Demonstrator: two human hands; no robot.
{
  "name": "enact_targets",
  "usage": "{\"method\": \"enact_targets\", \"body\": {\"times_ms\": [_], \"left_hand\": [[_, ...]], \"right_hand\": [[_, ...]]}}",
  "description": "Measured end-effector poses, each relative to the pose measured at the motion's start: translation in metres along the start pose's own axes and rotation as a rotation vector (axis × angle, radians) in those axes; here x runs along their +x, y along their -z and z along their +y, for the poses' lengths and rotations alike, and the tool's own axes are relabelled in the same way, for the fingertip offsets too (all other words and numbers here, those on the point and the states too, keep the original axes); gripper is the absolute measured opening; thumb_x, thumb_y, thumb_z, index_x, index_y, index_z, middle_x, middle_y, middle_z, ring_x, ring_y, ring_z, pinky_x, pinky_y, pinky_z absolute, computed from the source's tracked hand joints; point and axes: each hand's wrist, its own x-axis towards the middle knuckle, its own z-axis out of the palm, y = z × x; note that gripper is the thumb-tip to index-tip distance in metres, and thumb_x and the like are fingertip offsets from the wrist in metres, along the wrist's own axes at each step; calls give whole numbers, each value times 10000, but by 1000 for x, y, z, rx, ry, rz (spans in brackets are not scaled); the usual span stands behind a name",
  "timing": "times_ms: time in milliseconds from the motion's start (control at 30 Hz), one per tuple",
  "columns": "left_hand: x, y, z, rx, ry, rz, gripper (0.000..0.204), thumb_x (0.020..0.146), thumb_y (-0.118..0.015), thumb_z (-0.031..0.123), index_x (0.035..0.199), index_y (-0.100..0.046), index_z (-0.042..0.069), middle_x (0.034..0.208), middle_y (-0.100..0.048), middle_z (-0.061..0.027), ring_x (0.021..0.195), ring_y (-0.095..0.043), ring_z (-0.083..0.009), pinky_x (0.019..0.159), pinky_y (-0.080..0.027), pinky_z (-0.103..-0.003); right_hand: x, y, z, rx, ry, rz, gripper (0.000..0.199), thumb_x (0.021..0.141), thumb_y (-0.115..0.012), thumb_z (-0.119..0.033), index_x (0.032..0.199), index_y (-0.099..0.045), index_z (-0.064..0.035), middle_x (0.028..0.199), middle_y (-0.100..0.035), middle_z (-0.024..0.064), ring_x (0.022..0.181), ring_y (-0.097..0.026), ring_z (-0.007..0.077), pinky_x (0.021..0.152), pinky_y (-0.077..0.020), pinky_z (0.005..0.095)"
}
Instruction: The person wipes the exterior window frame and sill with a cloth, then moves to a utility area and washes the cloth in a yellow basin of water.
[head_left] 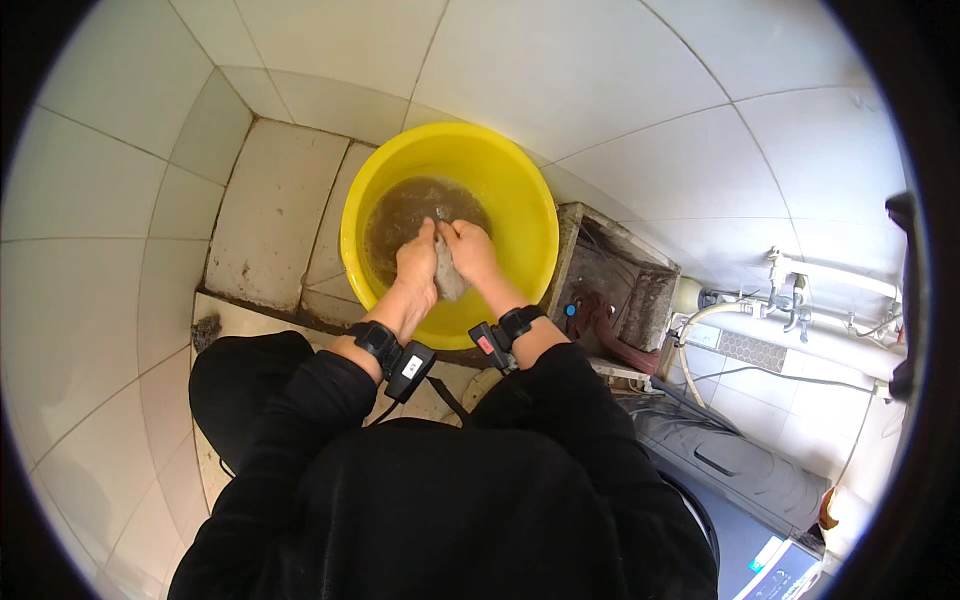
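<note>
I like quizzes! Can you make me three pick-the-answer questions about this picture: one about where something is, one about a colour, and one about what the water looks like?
1. Where are the two hands?
A. In the basin
B. On the wall pipes
C. On the person's knees

2. What colour is the basin?
A. Blue
B. Yellow
C. Red

3. How does the water look?
A. Clear
B. Frozen
C. Murky brown

Answers:
1 A: the left hand and the right hand meet inside the basin, both closed on a grey cloth.
2 B: its rim and walls are bright yellow.
3 C: the water is cloudy brown, hiding the basin's bottom.
</note>
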Motion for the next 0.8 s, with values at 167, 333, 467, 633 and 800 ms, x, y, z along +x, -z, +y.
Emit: {"method": "enact_targets", "body": {"times_ms": [167, 333, 467, 633, 800], "left_hand": [[25, 25, 7, -67, -22, 195, 648, 1018, -501, 458, 1460, -399, -5, 1425, -503, -175, 1217, -515, -293, 988, -436, -413], [49, 33, -11, -2, 132, 214, 756, 993, -476, 370, 1597, -115, 91, 1617, -268, -184, 1437, -347, -333, 1117, -343, -456], [56, 31, -26, -25, -18, 303, 657, 994, -506, 332, 1534, -265, 45, 1510, -396, -203, 1320, -461, -338, 1034, -432, -480], [50, 35, -13, -198, 16, 204, 488, 1005, -534, 344, 1411, -449, 88, 1324, -555, -166, 1203, -538, -330, 942, -501, -521], [46, 31, 25, -280, 109, -90, 375, 976, -585, 382, 1197, -529, 84, 1074, -614, -131, 960, -600, -298, 802, -523, -481]], "right_hand": [[35, 4, 45, 274, -47, 38, 523, 1034, -451, -427, 1354, -534, -22, 1359, -580, 236, 1267, -539, 399, 1051, -421, 467], [63, -9, 66, 273, -383, 84, 557, 1044, -459, -363, 1454, -432, 13, 1473, -480, 260, 1356, -472, 386, 1087, -400, 447], [71, -66, 62, 642, -646, -55, 489, 1024, -504, -292, 1394, -493, 27, 1354, -576, 246, 1177, -591, 372, 959, -474, 433], [55, -76, 28, 765, -362, -333, 356, 987, -546, -196, 1295, -585, -22, 1217, -670, 205, 1039, -666, 342, 850, -514, 396], [-2, -17, -40, 48, 400, -199, 206, 904, -623, -169, 1062, -622, -36, 1000, -687, 227, 959, -664, 407, 800, -528, 454]]}}
